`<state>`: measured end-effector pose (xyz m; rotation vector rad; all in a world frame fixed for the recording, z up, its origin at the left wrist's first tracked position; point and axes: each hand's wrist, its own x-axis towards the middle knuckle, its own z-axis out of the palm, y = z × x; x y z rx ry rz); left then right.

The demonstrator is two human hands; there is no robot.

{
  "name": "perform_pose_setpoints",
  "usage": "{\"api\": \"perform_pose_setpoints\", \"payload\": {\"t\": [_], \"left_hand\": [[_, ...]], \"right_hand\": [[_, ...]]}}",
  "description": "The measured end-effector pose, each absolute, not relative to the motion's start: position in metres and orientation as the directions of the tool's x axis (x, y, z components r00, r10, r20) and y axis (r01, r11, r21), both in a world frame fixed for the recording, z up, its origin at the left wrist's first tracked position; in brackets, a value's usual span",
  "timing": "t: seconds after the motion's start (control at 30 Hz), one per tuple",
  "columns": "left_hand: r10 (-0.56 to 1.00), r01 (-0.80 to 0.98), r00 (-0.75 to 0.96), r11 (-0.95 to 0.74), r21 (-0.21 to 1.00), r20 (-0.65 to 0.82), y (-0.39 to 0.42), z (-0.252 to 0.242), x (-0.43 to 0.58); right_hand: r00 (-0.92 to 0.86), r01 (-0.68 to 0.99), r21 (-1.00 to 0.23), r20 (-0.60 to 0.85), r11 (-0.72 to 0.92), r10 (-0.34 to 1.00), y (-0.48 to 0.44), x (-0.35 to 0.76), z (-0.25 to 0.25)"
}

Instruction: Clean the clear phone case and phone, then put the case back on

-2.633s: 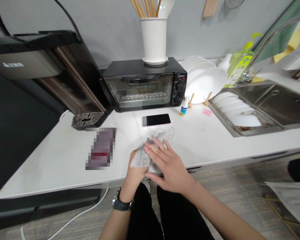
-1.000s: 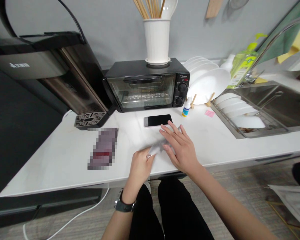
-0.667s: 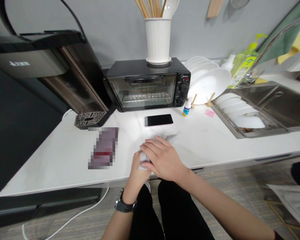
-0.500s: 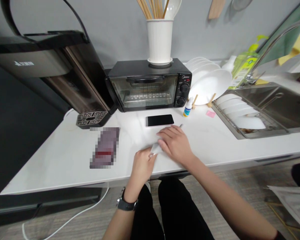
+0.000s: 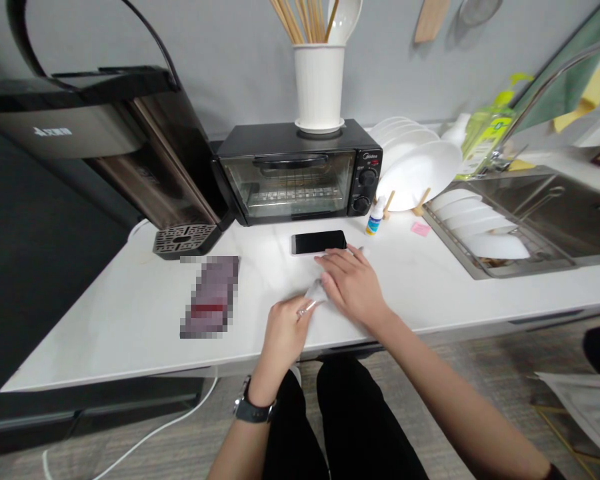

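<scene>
While two hands work close together over the near side of the worktop (image 5: 120, 340), the dispenser (image 5: 155, 167) stands well to the left of the fingers. Nearer, but also left of them, lies the purple item (image 5: 210, 293), too blocky for me to make out.

Next comes the left hand (image 5: 284, 330), a watch (image 5: 254, 410) at its wrist, its fingers clamped on the near end of the clear piece (image 5: 316, 291). That piece slants away between the two hands and runs under the right hand (image 5: 354, 288), whose fingers lie together across it; whether they grip it or only press, I can't tell.

Just ahead of the right fingers lies the phone (image 5: 317, 241), dark screen up. Farther past the fingers sits the oven (image 5: 300, 177), with chopsticks (image 5: 307, 20) in the cup (image 5: 320, 87) on top.

Ahead and right of the right fingers, the small bottle (image 5: 375, 217) stands upright before the plates (image 5: 420, 173), the pink note (image 5: 420, 229) near it. Well right of them, bowls (image 5: 480, 223) lean at the sink (image 5: 580, 213), the soap (image 5: 485, 137) behind.
</scene>
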<state>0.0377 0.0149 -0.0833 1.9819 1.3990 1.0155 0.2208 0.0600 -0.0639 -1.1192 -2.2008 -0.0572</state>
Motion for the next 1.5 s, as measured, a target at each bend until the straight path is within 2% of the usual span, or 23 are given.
{"api": "perform_pose_setpoints", "payload": {"t": [0.07,0.13,0.27,0.33,0.4,0.5,0.57,0.67,0.83,0.9,1.07,1.13,1.27,1.33,1.4,1.5], "left_hand": [[0.941,0.553,0.200,-0.338,0.762,0.272,0.015,-0.083,0.038],[0.938,0.575,0.189,-0.345,0.742,0.290,0.015,-0.088,0.037],[0.886,0.615,0.120,-0.421,0.667,0.448,0.016,-0.103,0.030],[0.871,0.618,0.108,-0.436,0.654,0.479,0.016,-0.105,0.029],[0.897,0.624,0.135,-0.407,0.667,0.421,0.016,-0.100,0.031],[0.934,0.606,0.186,-0.353,0.713,0.304,0.016,-0.089,0.036],[0.940,0.598,0.193,-0.340,0.726,0.281,0.016,-0.085,0.038],[0.927,0.604,0.159,-0.363,0.709,0.340,0.016,-0.090,0.037],[0.890,0.532,0.146,-0.439,0.724,0.433,0.015,-0.100,0.032],[0.898,0.552,0.164,-0.427,0.716,0.409,0.014,-0.096,0.033],[0.929,0.606,0.227,-0.371,0.703,0.294,0.014,-0.087,0.036],[0.933,0.595,0.197,-0.359,0.719,0.302,0.015,-0.089,0.036],[0.914,0.529,0.167,-0.399,0.749,0.369,0.015,-0.095,0.032],[0.915,0.539,0.175,-0.397,0.742,0.363,0.015,-0.095,0.032],[0.929,0.576,0.184,-0.366,0.731,0.320,0.015,-0.092,0.033],[0.938,0.575,0.219,-0.345,0.741,0.268,0.015,-0.088,0.036]], "right_hand": [[-0.323,0.778,-0.282,0.587,0.562,0.742,0.066,0.224,-0.063],[-0.326,0.767,-0.285,0.599,0.575,0.731,0.056,0.213,-0.063],[-0.528,0.624,-0.233,0.578,0.746,0.622,0.022,0.177,-0.065],[-0.583,0.587,-0.215,0.557,0.781,0.591,0.020,0.174,-0.065],[-0.563,0.622,-0.215,0.546,0.753,0.620,0.032,0.186,-0.064],[-0.408,0.739,-0.266,0.555,0.619,0.725,0.058,0.210,-0.062],[-0.331,0.776,-0.299,0.558,0.556,0.761,0.064,0.215,-0.062],[-0.384,0.738,-0.291,0.560,0.608,0.734,0.048,0.200,-0.064],[-0.582,0.580,-0.200,0.576,0.790,0.574,0.021,0.181,-0.068],[-0.551,0.615,-0.201,0.583,0.763,0.597,0.031,0.194,-0.068],[-0.269,0.787,-0.319,0.592,0.528,0.760,0.051,0.219,-0.064],[-0.287,0.773,-0.321,0.592,0.547,0.753,0.040,0.208,-0.064],[-0.501,0.639,-0.255,0.577,0.725,0.644,0.014,0.179,-0.067],[-0.538,0.627,-0.225,0.568,0.746,0.623,0.018,0.182,-0.067],[-0.485,0.684,-0.232,0.564,0.692,0.668,0.033,0.197,-0.066],[-0.304,0.783,-0.310,0.565,0.539,0.767,0.055,0.217,-0.062]]}}
